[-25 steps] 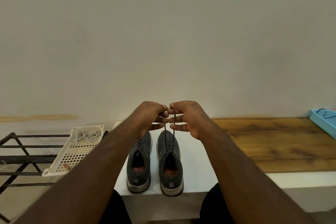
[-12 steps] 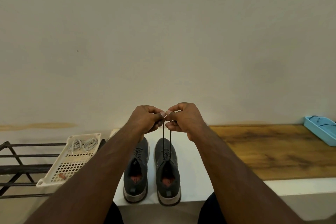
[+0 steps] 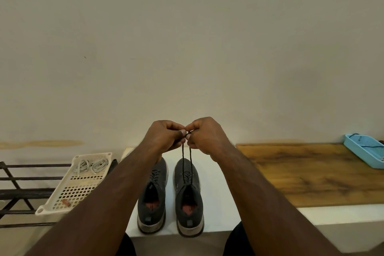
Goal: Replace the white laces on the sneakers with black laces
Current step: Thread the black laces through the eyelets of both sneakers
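Observation:
Two dark grey sneakers stand side by side on a white surface (image 3: 216, 203), toes toward the wall. The left sneaker (image 3: 152, 199) is laced in black. From the right sneaker (image 3: 189, 199) two strands of black lace (image 3: 186, 162) rise taut to my hands. My left hand (image 3: 164, 137) and my right hand (image 3: 204, 136) meet above the shoe, fingers curled, each pinching a lace end. White laces (image 3: 91, 165) lie coiled in a cream perforated tray (image 3: 76, 189) at the left.
A dark metal rack (image 3: 25, 181) carries the cream tray at the left. A wooden board (image 3: 315, 172) covers the bench to the right, with a light blue tray (image 3: 365, 151) at its far end. A plain wall stands close behind.
My view has tilted up a little, so the shoes sit lower in the picture. My fingers have curled tighter round the lace ends; both hands stay together above the right sneaker.

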Demonstrator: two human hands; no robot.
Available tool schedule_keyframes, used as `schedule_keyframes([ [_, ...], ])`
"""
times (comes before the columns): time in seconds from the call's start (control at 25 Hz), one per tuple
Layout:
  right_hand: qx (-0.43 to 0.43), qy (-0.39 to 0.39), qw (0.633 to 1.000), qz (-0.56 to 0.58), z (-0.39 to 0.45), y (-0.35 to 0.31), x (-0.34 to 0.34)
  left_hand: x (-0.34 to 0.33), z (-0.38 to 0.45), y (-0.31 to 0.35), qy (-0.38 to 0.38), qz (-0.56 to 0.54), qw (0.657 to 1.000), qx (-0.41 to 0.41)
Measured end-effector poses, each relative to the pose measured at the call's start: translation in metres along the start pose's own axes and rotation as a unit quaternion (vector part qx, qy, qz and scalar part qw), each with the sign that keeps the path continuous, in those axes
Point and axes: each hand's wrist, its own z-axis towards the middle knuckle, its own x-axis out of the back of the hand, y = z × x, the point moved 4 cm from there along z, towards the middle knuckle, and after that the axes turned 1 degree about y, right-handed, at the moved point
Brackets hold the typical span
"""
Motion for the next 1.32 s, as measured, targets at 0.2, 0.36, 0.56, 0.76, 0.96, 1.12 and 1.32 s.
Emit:
schedule_keyframes([
  [0.2,-0.046,-0.003,0.991,0.123,-0.001,0.003,0.002,-0.004,0.002,-0.004,-0.077,0.076,0.993,-0.039],
  [0.36,-0.054,-0.028,0.979,0.196,-0.006,0.002,0.008,-0.015,-0.004,-0.016,-0.145,0.01,0.989,0.017],
  [0.56,-0.074,-0.062,0.983,0.156,-0.009,0.009,0.01,-0.01,0.006,-0.018,-0.068,0.086,0.992,-0.069],
  [0.76,-0.081,-0.123,0.988,0.052,-0.01,0.014,0.014,-0.012,0.007,-0.018,-0.047,0.127,0.984,-0.113],
  [0.96,-0.103,-0.184,0.962,0.175,-0.014,0.019,0.011,-0.015,0.007,-0.025,-0.068,0.043,0.992,-0.101],
  [1.12,-0.092,-0.11,0.887,0.44,-0.012,0.019,-0.007,-0.024,0.011,-0.049,-0.065,0.011,0.996,-0.067],
  [1.32,0.068,0.124,0.987,0.079,0.01,0.048,-0.022,-0.04,0.012,-0.096,-0.118,0.197,0.97,-0.074],
])
